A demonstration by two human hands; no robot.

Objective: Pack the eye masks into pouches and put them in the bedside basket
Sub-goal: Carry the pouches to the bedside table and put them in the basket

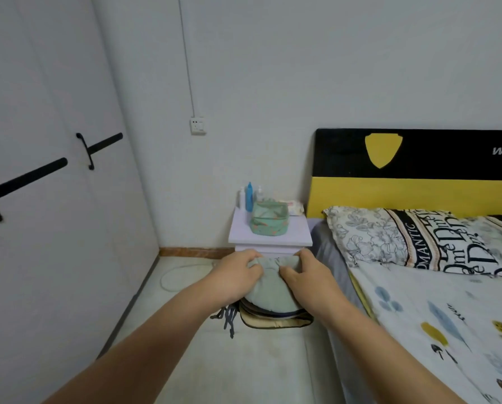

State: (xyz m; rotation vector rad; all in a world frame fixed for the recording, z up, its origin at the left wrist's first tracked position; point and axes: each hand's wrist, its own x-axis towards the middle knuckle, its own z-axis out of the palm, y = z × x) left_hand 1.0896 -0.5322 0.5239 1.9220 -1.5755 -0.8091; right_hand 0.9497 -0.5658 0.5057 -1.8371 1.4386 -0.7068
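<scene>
A pale green fabric pouch (pixel 270 290) hangs in front of me, gripped at its gathered top by both hands. My left hand (pixel 236 274) pinches the left side of its mouth and my right hand (pixel 305 277) the right side. Under the pouch I hold a stack of eye masks (pixel 276 317), dark and beige, with dark strings (pixel 228 316) dangling at the left. The green patterned bedside basket (pixel 269 218) stands on the lilac nightstand (pixel 296 234) beyond my hands, its mouth open.
Bottles (pixel 249 196) and a tissue pack (pixel 295 207) stand behind the basket. The bed with a patterned pillow (pixel 389 237) and quilt (pixel 448 330) lies at the right under a black and yellow headboard (pixel 419 176). White wardrobe doors (pixel 54 199) fill the left.
</scene>
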